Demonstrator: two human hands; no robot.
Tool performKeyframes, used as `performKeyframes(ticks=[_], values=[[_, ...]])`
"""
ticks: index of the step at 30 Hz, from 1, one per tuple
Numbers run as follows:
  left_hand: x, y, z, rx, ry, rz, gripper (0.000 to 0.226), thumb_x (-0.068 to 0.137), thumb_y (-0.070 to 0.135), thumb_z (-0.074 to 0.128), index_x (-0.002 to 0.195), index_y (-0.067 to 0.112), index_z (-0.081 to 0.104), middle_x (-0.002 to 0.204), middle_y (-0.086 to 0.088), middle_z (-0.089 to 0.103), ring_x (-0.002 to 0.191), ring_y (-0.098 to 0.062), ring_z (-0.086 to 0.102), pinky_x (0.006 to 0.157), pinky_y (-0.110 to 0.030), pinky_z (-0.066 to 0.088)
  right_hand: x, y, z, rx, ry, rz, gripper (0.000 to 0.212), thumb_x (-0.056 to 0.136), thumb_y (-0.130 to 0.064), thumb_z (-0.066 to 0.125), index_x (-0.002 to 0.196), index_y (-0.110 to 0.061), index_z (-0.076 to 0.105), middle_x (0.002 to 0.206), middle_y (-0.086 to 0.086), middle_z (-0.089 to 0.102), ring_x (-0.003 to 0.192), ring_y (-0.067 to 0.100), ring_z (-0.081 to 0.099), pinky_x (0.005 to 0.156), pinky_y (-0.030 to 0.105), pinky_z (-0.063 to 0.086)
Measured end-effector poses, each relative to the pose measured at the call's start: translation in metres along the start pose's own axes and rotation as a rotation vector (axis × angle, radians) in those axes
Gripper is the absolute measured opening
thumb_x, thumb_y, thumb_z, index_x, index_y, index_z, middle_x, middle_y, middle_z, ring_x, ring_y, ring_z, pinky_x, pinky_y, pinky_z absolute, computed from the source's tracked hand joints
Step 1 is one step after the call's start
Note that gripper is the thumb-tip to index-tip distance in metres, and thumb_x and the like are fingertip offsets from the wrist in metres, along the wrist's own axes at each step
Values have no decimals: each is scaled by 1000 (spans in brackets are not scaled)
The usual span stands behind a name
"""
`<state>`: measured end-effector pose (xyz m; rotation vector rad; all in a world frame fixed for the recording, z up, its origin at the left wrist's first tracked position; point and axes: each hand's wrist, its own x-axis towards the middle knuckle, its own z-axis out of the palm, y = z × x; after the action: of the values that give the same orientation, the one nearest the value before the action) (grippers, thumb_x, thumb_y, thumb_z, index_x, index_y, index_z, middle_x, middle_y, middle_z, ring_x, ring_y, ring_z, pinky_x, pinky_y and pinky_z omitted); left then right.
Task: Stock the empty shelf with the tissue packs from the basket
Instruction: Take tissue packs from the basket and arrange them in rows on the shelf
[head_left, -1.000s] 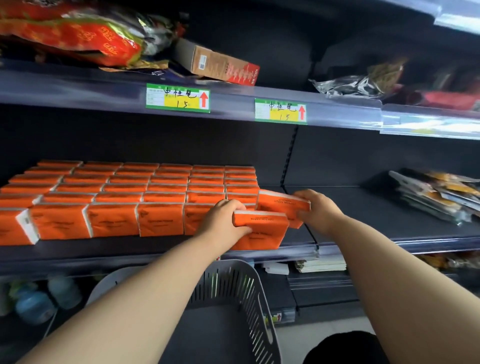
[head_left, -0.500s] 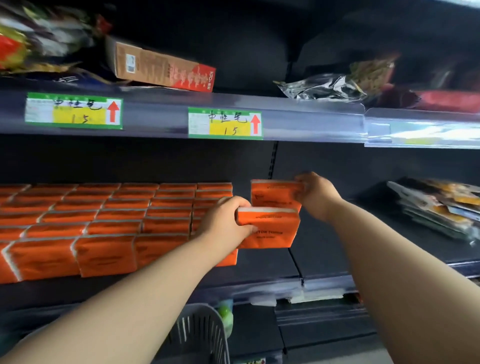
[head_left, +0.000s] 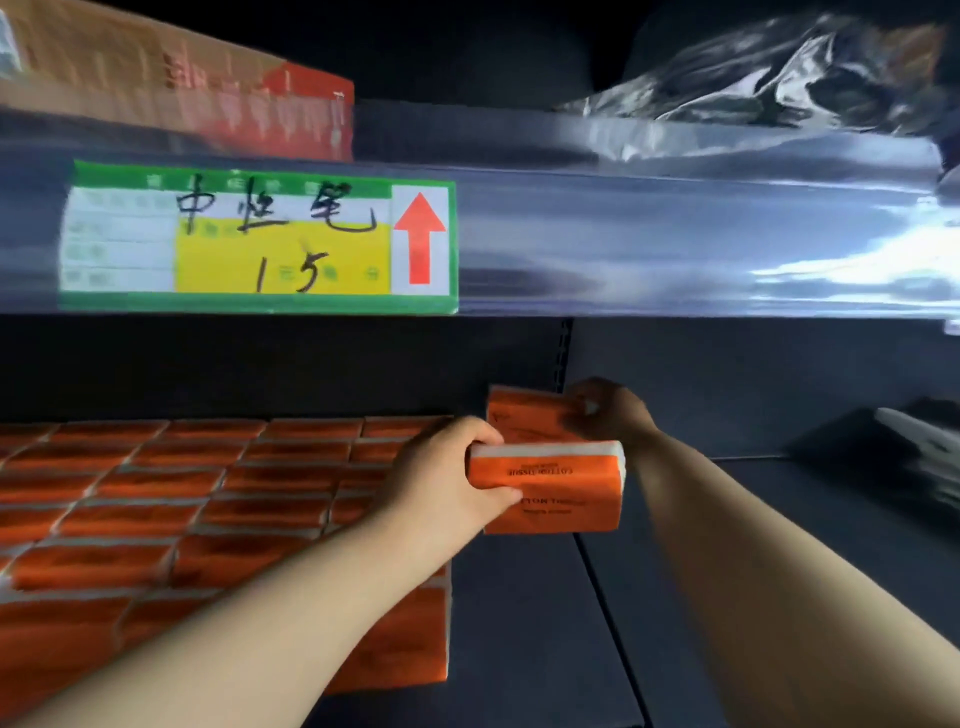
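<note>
Several rows of orange tissue packs (head_left: 218, 499) fill the left part of the dark shelf (head_left: 524, 634). My left hand (head_left: 441, 483) grips one orange tissue pack (head_left: 561, 483) just right of the rows, held above the bare shelf strip. Deeper in, my right hand (head_left: 608, 410) holds a second orange pack (head_left: 524, 415) near the shelf's back wall. The basket is out of view.
The upper shelf's edge (head_left: 675, 234) hangs close overhead with a green and yellow price label (head_left: 260, 239). A cardboard box (head_left: 208, 88) and a silver bag (head_left: 779, 78) lie on that shelf. Dark packaged goods (head_left: 904, 457) sit at the right.
The view has pushed in closer to the shelf and the basket has left the frame. Both hands have carried their packs further back along the right end of the rows.
</note>
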<state>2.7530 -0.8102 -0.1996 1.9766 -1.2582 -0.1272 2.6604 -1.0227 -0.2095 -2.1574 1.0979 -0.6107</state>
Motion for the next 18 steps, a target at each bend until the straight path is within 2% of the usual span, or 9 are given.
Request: performKeyframes(ticks=[4,6,8,11,13,15,16,17,18], values=[[13,-10,2,40,-2,1,39,66,32,82,95,37,57,90,20,58,82,1,55,60,-1,35,20,2,17,-20,-35,2,46,83,-20,68,127,-16,57,127,8,59,116,23,55,83,19,37],[18,-15,2,47,-5,0,39,65,30,83,93,37,55,89,19,56,79,3,52,60,0,35,27,2,25,-141,-100,-23,44,86,-22,64,129,-17,56,131,8,57,120,24,53,92,23,38],[21,-19,1,57,-7,-1,39,66,30,82,94,36,55,88,20,54,78,5,50,60,2,35,30,3,35,-184,-174,-24,37,90,-22,60,126,-15,57,129,7,57,117,23,54,94,24,39],[24,-20,2,77,-9,-7,41,67,31,81,102,32,59,96,17,55,84,1,51,63,-1,34,32,7,54,33,-179,87,13,95,-15,51,101,-10,61,106,6,62,87,15,58,84,26,47],[25,-21,2,102,-11,1,43,68,33,81,104,31,59,104,14,56,88,0,50,68,-5,32,32,12,62,184,-160,165,13,97,-8,47,94,-5,59,94,5,59,80,13,55,87,26,48],[26,-22,4,121,-8,6,43,68,35,80,105,32,58,108,14,56,90,0,49,74,-9,33,26,13,59,523,-157,230,19,96,-8,48,110,-4,59,105,11,63,88,21,62,73,26,56],[27,-22,5,128,-6,3,43,68,35,80,105,32,58,109,14,56,92,0,49,75,-10,33,23,13,56,660,-134,261,25,94,-8,49,117,-2,57,112,16,62,93,27,63,71,31,58],[29,-22,5,137,-4,2,44,67,36,80,105,32,58,109,14,55,94,-2,50,76,-11,34,21,13,51,754,-116,298,31,92,-8,49,121,0,56,119,21,60,98,32,62,79,37,57],[31,-22,7,147,-3,2,43,67,35,80,104,31,59,109,13,55,96,-3,51,77,-12,34,20,16,45,680,-87,301,33,91,-6,51,123,1,56,124,23,58,101,35,60,83,39,54]])
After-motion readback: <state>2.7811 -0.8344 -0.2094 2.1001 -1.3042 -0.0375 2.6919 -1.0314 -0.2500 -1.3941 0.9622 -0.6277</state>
